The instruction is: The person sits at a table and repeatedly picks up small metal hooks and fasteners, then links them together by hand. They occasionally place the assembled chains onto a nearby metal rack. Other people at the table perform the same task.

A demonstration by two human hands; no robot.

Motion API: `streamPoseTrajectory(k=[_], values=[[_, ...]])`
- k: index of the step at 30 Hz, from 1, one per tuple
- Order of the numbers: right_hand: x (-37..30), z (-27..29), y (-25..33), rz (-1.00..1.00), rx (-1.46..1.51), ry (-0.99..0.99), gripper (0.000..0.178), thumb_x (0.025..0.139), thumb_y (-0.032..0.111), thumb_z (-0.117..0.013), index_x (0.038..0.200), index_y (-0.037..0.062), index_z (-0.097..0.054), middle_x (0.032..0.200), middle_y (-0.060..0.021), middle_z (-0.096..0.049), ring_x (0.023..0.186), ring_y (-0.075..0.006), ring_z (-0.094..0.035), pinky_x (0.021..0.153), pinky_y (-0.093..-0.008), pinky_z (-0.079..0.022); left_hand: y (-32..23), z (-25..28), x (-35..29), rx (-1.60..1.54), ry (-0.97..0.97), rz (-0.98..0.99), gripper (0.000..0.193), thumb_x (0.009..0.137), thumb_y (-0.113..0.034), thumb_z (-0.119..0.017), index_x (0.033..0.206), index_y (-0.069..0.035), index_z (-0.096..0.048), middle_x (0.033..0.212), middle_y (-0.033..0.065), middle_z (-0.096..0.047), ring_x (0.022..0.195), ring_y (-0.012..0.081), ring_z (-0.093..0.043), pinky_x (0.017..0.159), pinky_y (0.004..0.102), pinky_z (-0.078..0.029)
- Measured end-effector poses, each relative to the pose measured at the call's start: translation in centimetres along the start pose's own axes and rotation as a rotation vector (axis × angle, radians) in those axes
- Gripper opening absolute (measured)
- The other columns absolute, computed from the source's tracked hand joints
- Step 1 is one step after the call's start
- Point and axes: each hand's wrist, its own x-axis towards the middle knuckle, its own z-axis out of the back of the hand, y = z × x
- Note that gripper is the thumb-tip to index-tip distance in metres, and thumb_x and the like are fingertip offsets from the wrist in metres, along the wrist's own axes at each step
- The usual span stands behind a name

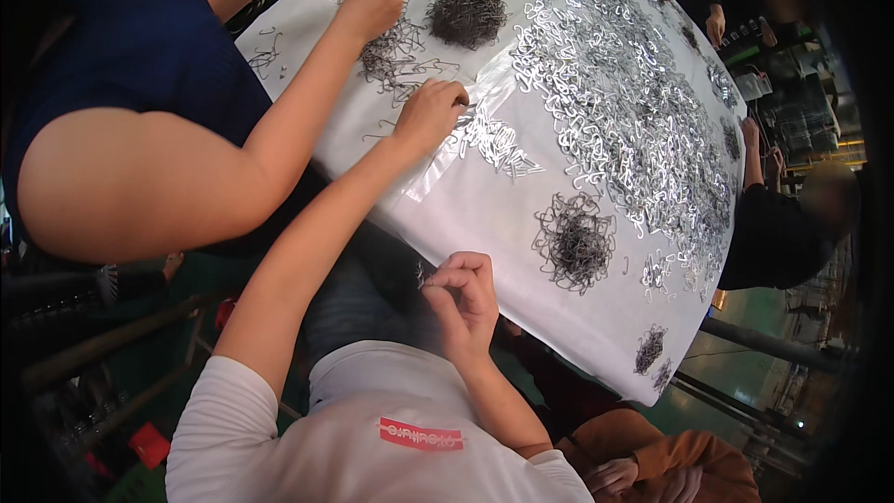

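Note:
My left hand [431, 118] is over the white-covered table, its fingers curled in and pressed together at a small heap of shiny metal pieces [498, 147]. What those fingertips hold, if anything, is hidden. Close to my body, just off the table's near edge, my right hand [466, 303] pinches a small metal hook [421, 274] between thumb and fingers. A tangled pile of dark wire hooks [575, 242] lies on the table to the right of my hands.
A broad spread of shiny bent hooks [624, 84] covers much of the table [521, 242]. Beside me on the left, a co-worker's arm [317, 98] reaches over loose wire hooks near a dark round heap [467, 14]. Other people stand around the far and right edges.

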Motion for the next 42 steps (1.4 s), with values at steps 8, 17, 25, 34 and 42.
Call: streamPoseTrajectory(k=[8, 17, 25, 34, 42], values=[[0.2, -1.0, -0.6, 0.034, -0.119, -0.011, 0.008, 0.081, 0.004, -0.069, 0.086, 0.0011, -0.064, 0.097, -0.0087, -0.052, 0.089, -0.0194, -0.054, 0.080, -0.0280, -0.043, -6.8, 8.9, -14.4, -0.832, 0.140, 0.520, 0.017, 0.084, -0.008, -0.068, 0.098, 0.002, -0.069, 0.086, 0.0053, -0.070, 0.077, 0.0078, -0.063, 0.069, 0.0230, -0.050], [0.2, -2.9, -0.4, 0.038, -0.129, 0.000, 0.009, 0.081, 0.007, -0.070, 0.087, 0.0023, -0.065, 0.096, -0.0068, -0.052, 0.090, -0.0179, -0.053, 0.078, -0.0277, -0.045, -8.7, 12.9, -18.3, -0.799, 0.072, 0.502, 0.018, 0.082, -0.010, -0.070, 0.095, 0.002, -0.070, 0.083, 0.0053, -0.071, 0.073, 0.0074, -0.063, 0.069, 0.0232, -0.050], [1.0, -2.7, -0.9, -0.045, -0.195, 0.112, 0.013, 0.081, 0.009, -0.071, 0.090, 0.0018, -0.064, 0.097, -0.0066, -0.054, 0.089, -0.0178, -0.056, 0.076, -0.0283, -0.046, -7.9, 13.0, -18.6, -0.638, -0.008, 0.262, 0.012, 0.079, 0.000, -0.070, 0.091, 0.000, -0.070, 0.098, 0.0074, -0.065, 0.084, 0.0116, -0.060, 0.074, 0.0238, -0.048], [17.3, 1.3, -5.9, -0.062, -0.673, 0.097, 0.020, 0.084, 0.020, -0.066, 0.092, 0.0026, -0.070, 0.088, -0.0143, -0.070, 0.082, -0.0254, -0.067, 0.074, -0.0353, -0.050, -8.2, 12.7, -19.3, -0.517, -0.103, 0.229, 0.013, 0.074, -0.001, -0.073, 0.086, -0.003, -0.070, 0.095, 0.0067, -0.065, 0.087, 0.0217, -0.060, 0.078, 0.0311, -0.048], [25.6, -2.6, -8.5, -0.189, -1.296, 0.396, 0.027, 0.083, 0.026, -0.065, 0.093, 0.0012, -0.069, 0.092, -0.0145, -0.070, 0.086, -0.0291, -0.067, 0.075, -0.0383, -0.051, -9.5, 12.1, -20.4, -0.467, -0.127, 0.219, 0.014, 0.077, 0.003, -0.070, 0.090, -0.002, -0.069, 0.099, 0.0076, -0.063, 0.085, 0.0164, -0.061, 0.076, 0.0263, -0.049]])
